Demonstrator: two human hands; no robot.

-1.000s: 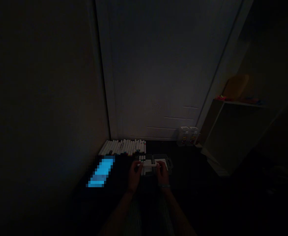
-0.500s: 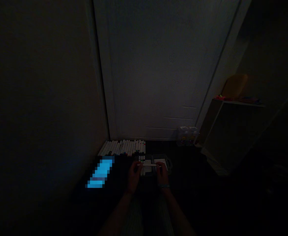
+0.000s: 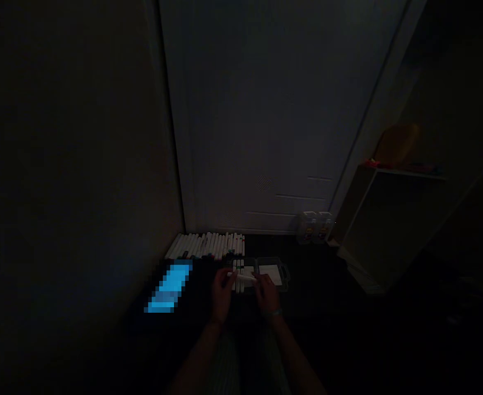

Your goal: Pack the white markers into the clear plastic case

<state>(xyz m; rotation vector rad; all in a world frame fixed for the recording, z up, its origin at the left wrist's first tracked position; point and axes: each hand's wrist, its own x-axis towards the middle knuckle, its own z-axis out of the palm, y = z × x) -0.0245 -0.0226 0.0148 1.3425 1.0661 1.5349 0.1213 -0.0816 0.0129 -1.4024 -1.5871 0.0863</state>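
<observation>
White marker (image 3: 243,278) in left hand (image 3: 224,293), right hand (image 3: 267,293) beside — case (image 3: 271,274) beneath

1. Glowing blue screen (image 3: 169,288), pixelated, lower left of center
2. White door (image 3: 258,109) filling the upper middle
3. Two clear plastic boxes (image 3: 314,227) at its lower right
4. White shelf unit (image 3: 392,219) at right, yellow object (image 3: 397,144) on top

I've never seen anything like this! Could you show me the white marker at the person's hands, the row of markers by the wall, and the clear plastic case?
white marker (image 3: 245,278): head view, on its barrel.
row of markers (image 3: 206,245): head view, on the row's middle.
clear plastic case (image 3: 286,280): head view, on its rim at the picture's right.
</observation>
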